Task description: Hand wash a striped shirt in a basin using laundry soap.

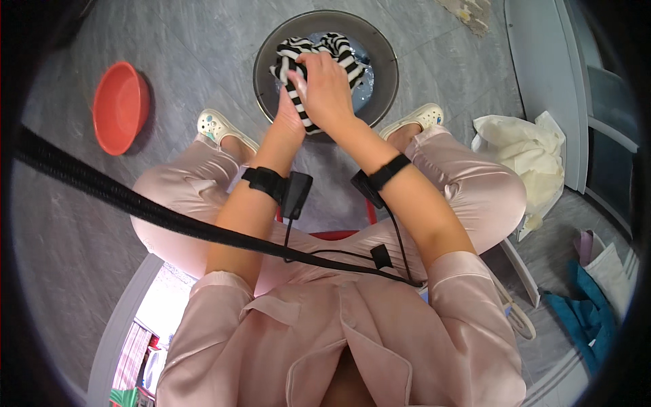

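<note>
A bunched cloth with black and white stripes [337, 45] is held over a dark grey basin [384, 53] with water [367, 91] in it. My right hand [325, 88] lies across the top of the cloth, its fingers bent against the fabric. On the cloth's left side, my left hand [290, 112] grips it from below, and most of its fingers are hidden. One striped end hangs between my wrists, over the basin's near rim. Whether the cloth's lower part touches the water is hidden.
An orange-red basin [122, 108] stands on the grey floor [196, 57] to the left. My feet in cream clogs [215, 125] flank the dark basin. White bags [525, 149] lie at right beside a pale cabinet [546, 81]. A black cable [169, 220] crosses my left forearm.
</note>
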A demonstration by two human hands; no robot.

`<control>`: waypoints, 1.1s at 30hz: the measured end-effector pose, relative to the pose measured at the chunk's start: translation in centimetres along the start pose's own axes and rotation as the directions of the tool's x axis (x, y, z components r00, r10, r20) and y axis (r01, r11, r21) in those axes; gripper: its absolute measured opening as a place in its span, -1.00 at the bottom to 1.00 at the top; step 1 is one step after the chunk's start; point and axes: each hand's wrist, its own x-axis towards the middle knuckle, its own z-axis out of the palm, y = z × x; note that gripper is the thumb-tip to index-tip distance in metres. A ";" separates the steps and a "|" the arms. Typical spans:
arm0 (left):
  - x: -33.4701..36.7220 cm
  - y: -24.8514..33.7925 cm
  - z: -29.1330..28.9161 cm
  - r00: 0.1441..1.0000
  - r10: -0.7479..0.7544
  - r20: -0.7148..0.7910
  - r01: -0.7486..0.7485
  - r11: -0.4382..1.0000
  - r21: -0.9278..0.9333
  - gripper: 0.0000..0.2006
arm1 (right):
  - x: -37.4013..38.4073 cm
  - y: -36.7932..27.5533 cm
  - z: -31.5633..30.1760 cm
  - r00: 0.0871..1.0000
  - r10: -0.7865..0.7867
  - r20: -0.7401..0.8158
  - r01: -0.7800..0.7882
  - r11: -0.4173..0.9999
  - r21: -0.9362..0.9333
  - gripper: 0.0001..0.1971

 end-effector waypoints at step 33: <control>1.9 -0.8 -3.6 0.926 -0.147 0.347 0.172 0.984 -0.043 -0.59 | -1.3 3.2 2.4 0.915 0.392 -0.097 -0.393 0.920 0.009 -0.70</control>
